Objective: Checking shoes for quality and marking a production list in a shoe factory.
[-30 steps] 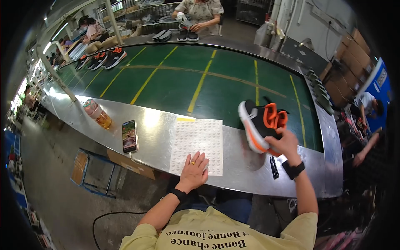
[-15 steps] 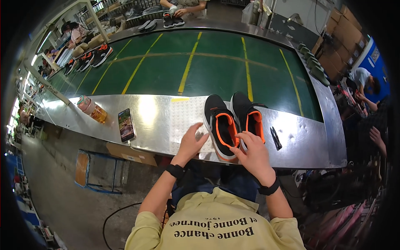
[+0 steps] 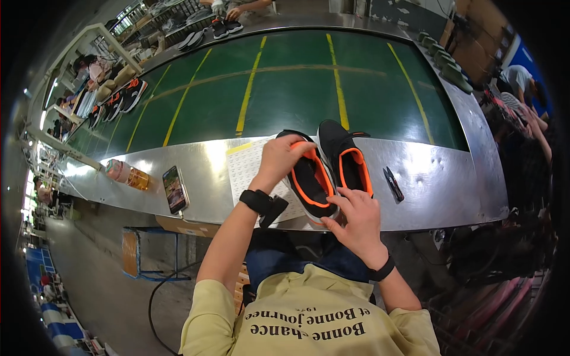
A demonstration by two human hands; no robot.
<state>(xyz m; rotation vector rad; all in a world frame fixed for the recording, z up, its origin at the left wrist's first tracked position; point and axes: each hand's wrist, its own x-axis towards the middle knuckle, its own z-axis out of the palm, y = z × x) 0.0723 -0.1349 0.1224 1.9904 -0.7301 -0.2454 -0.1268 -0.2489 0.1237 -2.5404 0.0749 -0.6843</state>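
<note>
Two black sneakers with orange linings stand side by side on the metal tabletop, toes pointing away from me. My left hand (image 3: 278,160) pinches the orange-lined tongue of the left sneaker (image 3: 310,181). At that shoe's heel, my right hand (image 3: 358,222) grips the back of the collar between thumb and fingers. The right sneaker (image 3: 335,137) stands close alongside, its strap end sticking out to the right; neither hand holds it. Partly beneath the left shoe and my left forearm lies a white sheet of small printed labels (image 3: 240,166).
Black thread snips (image 3: 393,184) lie right of the shoes. To the left are a phone (image 3: 174,188) with a cable and a bottle of amber drink (image 3: 127,174) on its side. Beyond is a green conveyor belt (image 3: 285,89), with more sneakers (image 3: 132,95) at far left. A co-worker's hands (image 3: 228,10) handle a shoe opposite.
My left hand has moved from beside the left sneaker up to its tongue and taken hold. My right hand stays at the heel. The view has shifted slightly.
</note>
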